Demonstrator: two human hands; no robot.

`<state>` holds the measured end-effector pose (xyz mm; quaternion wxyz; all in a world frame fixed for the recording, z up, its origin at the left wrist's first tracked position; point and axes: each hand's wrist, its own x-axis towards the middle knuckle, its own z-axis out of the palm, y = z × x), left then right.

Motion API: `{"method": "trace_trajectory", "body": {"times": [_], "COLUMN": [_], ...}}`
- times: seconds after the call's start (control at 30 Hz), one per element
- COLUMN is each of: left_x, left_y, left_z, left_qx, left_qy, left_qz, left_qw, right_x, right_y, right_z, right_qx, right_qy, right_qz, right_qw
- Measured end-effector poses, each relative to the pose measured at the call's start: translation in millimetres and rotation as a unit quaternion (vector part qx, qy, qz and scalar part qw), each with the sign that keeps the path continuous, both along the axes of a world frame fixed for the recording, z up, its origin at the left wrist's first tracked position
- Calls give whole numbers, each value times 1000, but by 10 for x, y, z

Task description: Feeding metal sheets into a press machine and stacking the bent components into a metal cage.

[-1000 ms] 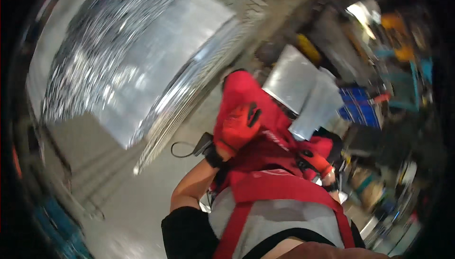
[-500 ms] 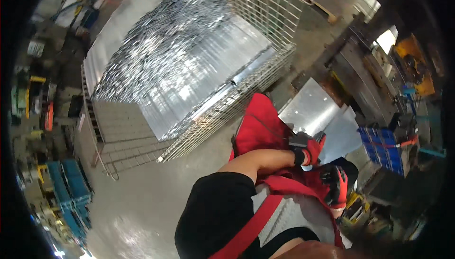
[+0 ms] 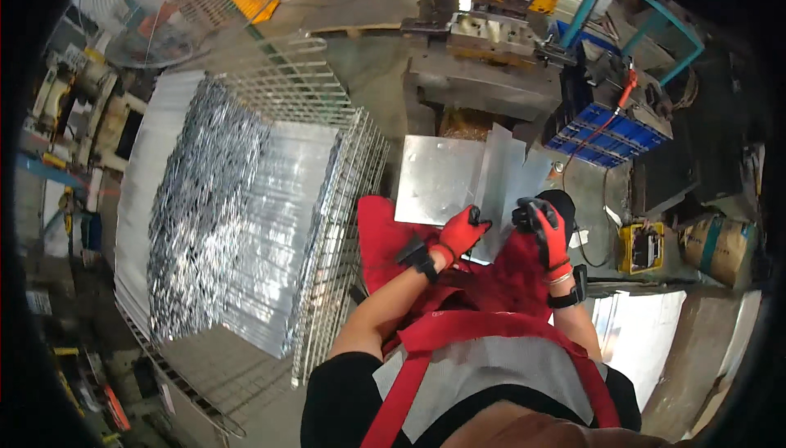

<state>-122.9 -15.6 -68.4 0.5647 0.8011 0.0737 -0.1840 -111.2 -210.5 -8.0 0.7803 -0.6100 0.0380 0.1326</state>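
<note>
My left hand [image 3: 464, 233], in a red and black glove, is closed over the near edge of flat silvery metal sheets [image 3: 438, 176]. Whether it grips a sheet or something small is hidden. My right hand [image 3: 547, 231], gloved alike, is raised beside the right-hand, tilted sheet [image 3: 501, 165]. Its fingers curl inward, and I cannot make out anything in them. The sheets lie in front of my red apron [image 3: 381, 231], overlapping at an angle. Dark bands with small boxes sit on both wrists.
On the left stands a wire mesh basket [image 3: 340, 239] lined with metal sheet and heaped with shiny metal pieces [image 3: 196, 227]. Ahead is a heavy machine [image 3: 483, 79]. A blue crate [image 3: 610, 137] stands right, with a yellow box [image 3: 641, 247] and cardboard roll [image 3: 715, 247] nearer.
My view has turned right, so the basket now lies on the left and the sheets straight ahead. My hands have come apart, the right one rising from near my lap.
</note>
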Motion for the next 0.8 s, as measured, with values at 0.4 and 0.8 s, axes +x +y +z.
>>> {"method": "trace_trajectory", "body": {"times": [0.4, 0.8], "left_x": [60, 463], "left_y": [205, 99], "left_z": [163, 663], "left_qx": [-318, -484], "left_qy": [-34, 209], "left_qz": [48, -16], "left_qw": [946, 849], "right_x": [523, 1398], "right_y": [538, 652], "right_z": [350, -2], "right_qx": [-242, -36], "right_qy": [-143, -132], "right_qz": [-50, -85], "right_qw": [958, 987]}}
